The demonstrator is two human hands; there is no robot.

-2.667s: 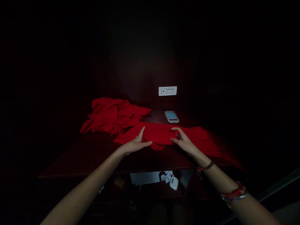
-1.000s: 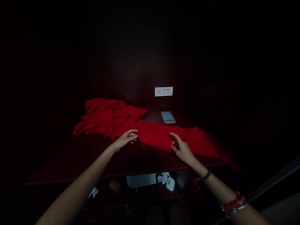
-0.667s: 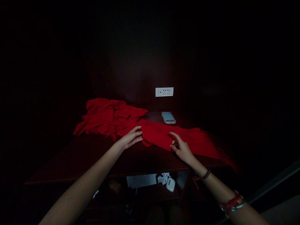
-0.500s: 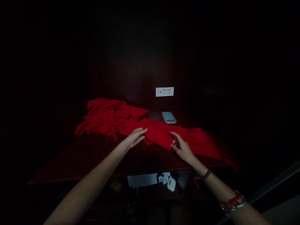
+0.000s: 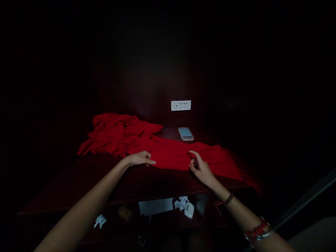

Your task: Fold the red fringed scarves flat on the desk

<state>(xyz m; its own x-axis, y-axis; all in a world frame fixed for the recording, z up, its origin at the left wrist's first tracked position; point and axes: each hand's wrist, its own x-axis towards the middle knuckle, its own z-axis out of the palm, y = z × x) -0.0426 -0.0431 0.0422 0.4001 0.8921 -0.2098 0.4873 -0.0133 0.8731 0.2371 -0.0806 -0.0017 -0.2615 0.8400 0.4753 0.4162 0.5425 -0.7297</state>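
A long red scarf [image 5: 170,154] lies across the dark wooden desk [image 5: 115,185], its fringed end spread to the right. Its left part is heaped in loose folds. At the near edge of the flat stretch, my left hand [image 5: 141,158] grips the cloth, thumb on top and the other fingers partly hidden. Farther right along the same edge is my right hand [image 5: 202,171], index finger stretched over the cloth, thumb and other fingers curled together at the hem. A cord bracelet and red beads circle that arm.
Behind the scarf lies a phone [image 5: 186,134], below a white wall socket [image 5: 181,105]. Under the desktop, a shelf holds a white earbud case [image 5: 189,210], crumpled paper [image 5: 181,203], a pale flat sheet [image 5: 156,206] and a small brown box [image 5: 124,213].
My left hand has moved left and nearer to me, drawing the scarf's near edge out flatter. My right hand stays at about the same place on the cloth. The view has shifted slightly.
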